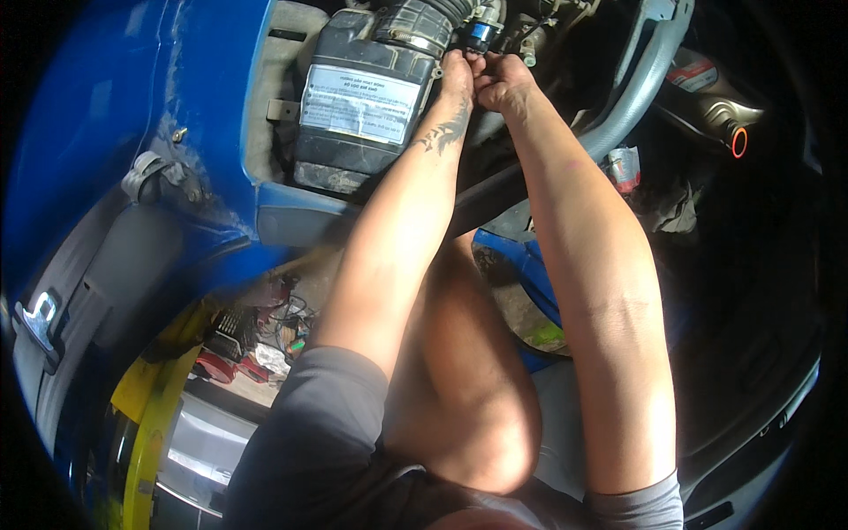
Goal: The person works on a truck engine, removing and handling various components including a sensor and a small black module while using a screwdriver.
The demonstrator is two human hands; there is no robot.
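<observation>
Both my arms reach into a vehicle's engine bay, and my hands meet at its far middle. My left hand (458,76) is closed, its fingertips just under a small black cylindrical part with a blue label (480,34). Close beside it, my right hand (505,81) is closed too, fingers bent toward the same spot. Whatever the fingertips grip is hidden behind the hands. Left of my left hand sits a black air filter box (340,163) with a white printed sticker (360,103). A ribbed black hose (442,11) joins its top.
Blue bodywork (97,79) and a seat belt with a metal tongue (40,318) are at the left. A grey tube (632,110) curves past my right forearm. A gold bottle with an orange ring (729,110) lies far right. Tools and clutter (256,344) lie below left.
</observation>
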